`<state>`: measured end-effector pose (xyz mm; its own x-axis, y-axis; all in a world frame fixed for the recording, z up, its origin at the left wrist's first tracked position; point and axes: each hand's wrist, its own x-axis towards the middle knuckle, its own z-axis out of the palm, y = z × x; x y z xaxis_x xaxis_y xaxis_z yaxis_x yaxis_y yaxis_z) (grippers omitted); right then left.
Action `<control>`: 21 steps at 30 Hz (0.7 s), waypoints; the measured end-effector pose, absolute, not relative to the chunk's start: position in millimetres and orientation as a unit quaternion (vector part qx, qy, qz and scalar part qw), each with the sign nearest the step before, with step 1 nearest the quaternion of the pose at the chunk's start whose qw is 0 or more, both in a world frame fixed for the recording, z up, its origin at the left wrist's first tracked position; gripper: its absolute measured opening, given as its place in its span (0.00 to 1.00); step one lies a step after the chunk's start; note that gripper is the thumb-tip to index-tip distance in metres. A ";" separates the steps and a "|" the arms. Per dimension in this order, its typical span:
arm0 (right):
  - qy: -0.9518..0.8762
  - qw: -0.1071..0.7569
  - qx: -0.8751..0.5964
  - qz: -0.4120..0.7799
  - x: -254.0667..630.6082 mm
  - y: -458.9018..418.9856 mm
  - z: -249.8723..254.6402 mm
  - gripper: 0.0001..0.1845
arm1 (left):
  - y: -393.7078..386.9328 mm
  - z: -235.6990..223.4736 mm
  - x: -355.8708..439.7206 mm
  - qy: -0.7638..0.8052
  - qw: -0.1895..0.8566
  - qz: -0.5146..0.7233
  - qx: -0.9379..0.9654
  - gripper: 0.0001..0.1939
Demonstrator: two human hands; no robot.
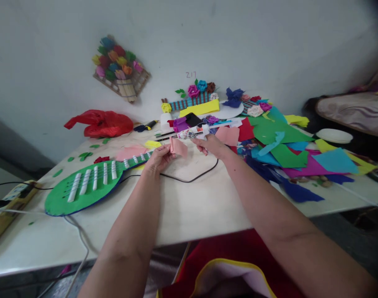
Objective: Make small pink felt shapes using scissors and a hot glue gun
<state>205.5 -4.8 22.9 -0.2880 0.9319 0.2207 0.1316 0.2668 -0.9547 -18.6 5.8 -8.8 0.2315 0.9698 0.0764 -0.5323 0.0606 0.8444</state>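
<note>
My left hand (pixel 161 158) pinches a small piece of pink crepe paper (pixel 179 147) above the middle of the table. Just to its right, my right hand (pixel 211 144) is closed around what looks like a white and orange glue gun (pixel 205 129), partly hidden by the fingers. A black cord (pixel 191 181) runs from under this hand across the table to the left. A green guitar-shaped cutout (pixel 91 186) with white strips and strings lies left of my left hand.
Coloured paper sheets (pixel 278 130) cover the table's right side. A red plastic bag (pixel 106 123) and black-yellow cutter (pixel 146 126) lie at the back left. A power strip (pixel 8 211) is at the left edge. Paper flowers (pixel 193 91) stand against the wall. A black phone (pixel 193 120) lies behind the hands.
</note>
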 end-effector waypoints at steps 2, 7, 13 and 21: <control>-0.671 0.431 -0.390 0.460 206.1 -5.4 23.2 0.23 | 5.9 -8.6 -18.8 0.277 0.670 0.563 0.396 0.04; -0.683 0.420 -0.385 0.457 206.6 -6.4 23.5 0.23 | 5.1 -6.6 -18.4 0.282 0.664 0.572 0.391 0.05; -0.684 0.413 -0.396 0.453 206.6 -4.7 22.3 0.22 | 3.3 -4.6 -17.4 0.279 0.659 0.570 0.404 0.04; -0.684 0.406 -0.407 0.449 206.2 -7.3 24.8 0.21 | 4.1 -4.2 -16.3 0.276 0.659 0.578 0.394 0.03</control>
